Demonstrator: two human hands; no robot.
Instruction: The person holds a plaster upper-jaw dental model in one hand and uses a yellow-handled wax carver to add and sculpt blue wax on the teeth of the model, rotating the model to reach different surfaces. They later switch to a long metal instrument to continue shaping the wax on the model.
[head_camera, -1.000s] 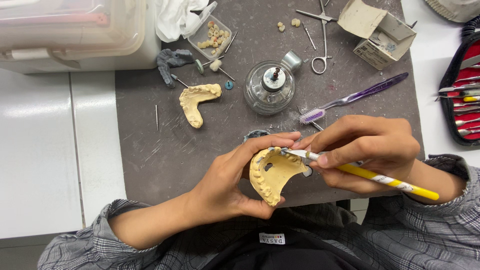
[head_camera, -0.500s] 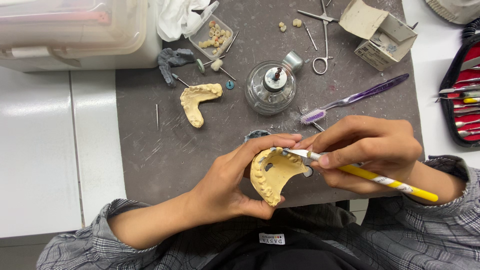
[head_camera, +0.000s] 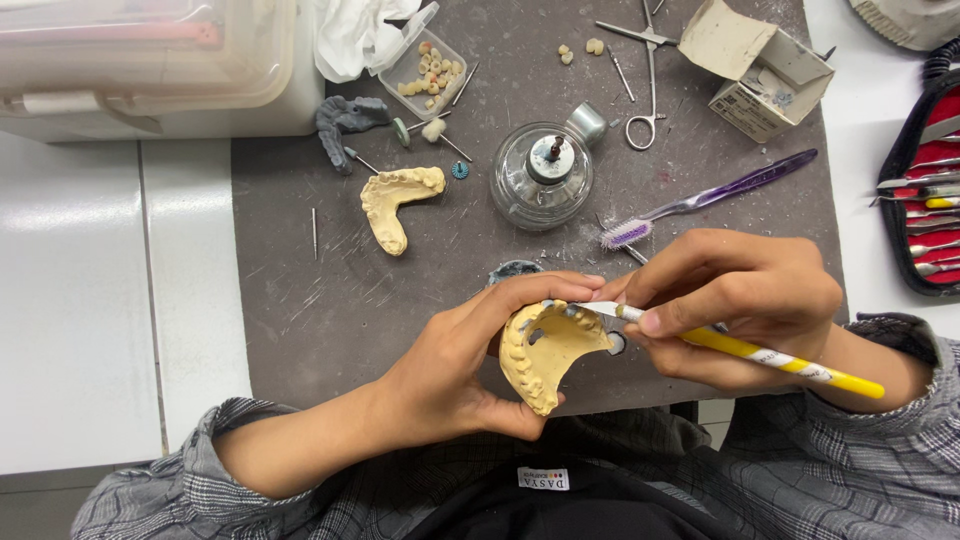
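Note:
My left hand (head_camera: 460, 365) grips a yellow plaster dental cast (head_camera: 545, 352) over the near edge of the grey mat, teeth side turned up and to the left. My right hand (head_camera: 735, 300) holds a yellow and white handled instrument (head_camera: 770, 357) like a pen. Its metal tip rests on the top right of the cast, next to a grey patch there. The handle runs out to the lower right past my wrist.
On the grey mat (head_camera: 300, 300) lie a second yellow cast (head_camera: 395, 203), a glass spirit lamp (head_camera: 540, 175), a purple toothbrush (head_camera: 705, 200), scissors (head_camera: 645, 75), a small tray of loose teeth (head_camera: 425, 70) and a cardboard box (head_camera: 765, 65). A red instrument case (head_camera: 925, 205) sits at right, a clear plastic bin (head_camera: 140, 60) at left.
Hands and cast hold almost the same place; the instrument tip has shifted only slightly along the cast's upper edge.

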